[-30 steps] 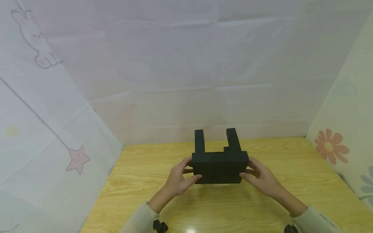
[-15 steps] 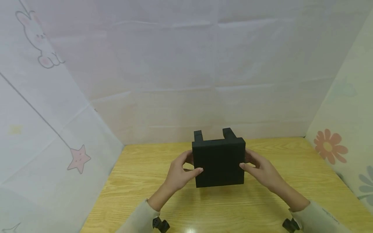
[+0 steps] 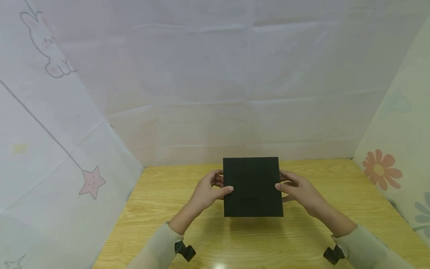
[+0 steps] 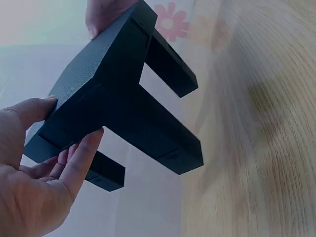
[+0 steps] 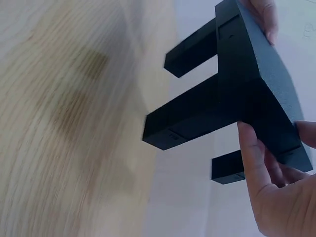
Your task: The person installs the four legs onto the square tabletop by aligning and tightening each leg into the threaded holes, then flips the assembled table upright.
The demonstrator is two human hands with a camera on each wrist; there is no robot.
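Observation:
Both hands hold a small black stool (image 3: 253, 186) by its opposite sides, above the wooden table. Its flat square top faces the head camera, so the legs are hidden in that view. In the left wrist view, blocky legs (image 4: 168, 140) stick out from the underside; the right wrist view shows the legs (image 5: 185, 118) too, apart from the table. My left hand (image 3: 208, 190) grips the left edge, thumb on the top face and fingers underneath. On the opposite edge, my right hand (image 3: 300, 190) grips likewise, thumb on top.
The light wood table (image 3: 168, 198) reaches back to a pale sheet wall (image 3: 201, 93). Printed side walls stand left and right, with a pink star (image 3: 92, 182) and a red flower (image 3: 381, 170). Small black wrist cameras (image 3: 184, 251) sit at the sleeves.
The stool has tilted in both hands: its legs pointed up and away at first, and now its square top faces the head camera. Both hands kept their grip.

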